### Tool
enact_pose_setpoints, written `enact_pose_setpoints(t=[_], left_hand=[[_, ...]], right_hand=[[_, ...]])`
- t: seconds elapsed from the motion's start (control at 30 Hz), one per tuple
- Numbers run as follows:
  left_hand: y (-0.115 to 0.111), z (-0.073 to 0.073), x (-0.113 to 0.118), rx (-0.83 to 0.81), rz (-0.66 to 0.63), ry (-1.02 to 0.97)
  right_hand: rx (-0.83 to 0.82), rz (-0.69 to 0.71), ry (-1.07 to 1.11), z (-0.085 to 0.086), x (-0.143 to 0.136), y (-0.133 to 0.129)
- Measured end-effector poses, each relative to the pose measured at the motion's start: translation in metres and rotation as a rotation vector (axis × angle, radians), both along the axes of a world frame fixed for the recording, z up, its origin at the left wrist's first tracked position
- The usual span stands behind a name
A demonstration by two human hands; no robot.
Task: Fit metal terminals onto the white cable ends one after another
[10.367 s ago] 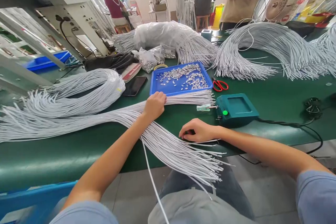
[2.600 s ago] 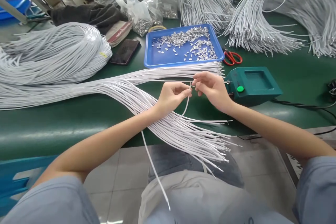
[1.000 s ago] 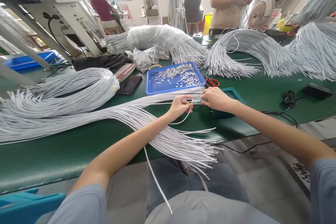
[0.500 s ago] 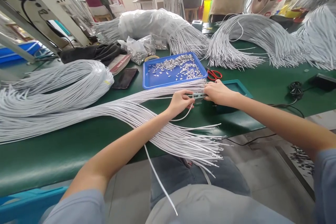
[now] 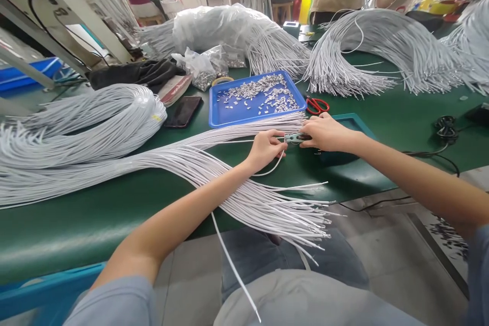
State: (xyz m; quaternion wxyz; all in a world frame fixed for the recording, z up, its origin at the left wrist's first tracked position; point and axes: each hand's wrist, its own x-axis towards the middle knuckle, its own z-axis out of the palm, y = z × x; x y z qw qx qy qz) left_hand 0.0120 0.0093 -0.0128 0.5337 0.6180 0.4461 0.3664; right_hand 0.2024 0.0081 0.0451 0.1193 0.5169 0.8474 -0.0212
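Where the white wire [image 5: 274, 169] curves up in front of the green clip [image 5: 293, 137], the left hand [image 5: 267, 150] pinches it between thumb and fingertips, just beside the clip's tip. This short grip presumably limits flex at the wire end; whether that end sits inside the clip cannot be told. The right hand [image 5: 327, 133] closes its fingers around the rear of the clip — opposite the left, probably so that both meet in line. Behind the right hand, partly hidden, stands the teal box [image 5: 361, 125].

Two branches of wires flank the work: the rear bundle [image 5: 237, 131] lies along the tray, while the front bundle [image 5: 263, 209] fans over the edge of the worktop [image 5: 412, 127], apparently leaving space between them. Just beyond, the blue tray [image 5: 225, 123] holds small metal parts [image 5: 252, 87] — seemingly within easy reach — and red scissors [image 5: 318, 106] lie at its right corner.
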Motion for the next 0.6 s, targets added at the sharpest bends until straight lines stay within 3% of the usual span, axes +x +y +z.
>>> enact_pose_setpoints(t=[0.23, 0.4, 0.53, 0.6], left_hand=[[-0.001, -0.003, -0.001, -0.024, -0.008, 0.011], [0.001, 0.003, -0.008, -0.061, 0.060, -0.031], [-0.002, 0.011, -0.007, 0.001, 0.136, -0.082], [-0.012, 0.013, -0.004, 0.099, 0.047, -0.064]], right_hand=[[0.095, -0.172, 0.179, -0.009, 0.012, 0.003], [0.110, -0.203, 0.257, -0.012, 0.012, 0.002], [0.217, -0.231, 0.546, -0.010, 0.014, -0.001], [0.338, -0.224, 0.775, -0.008, 0.011, -0.004]])
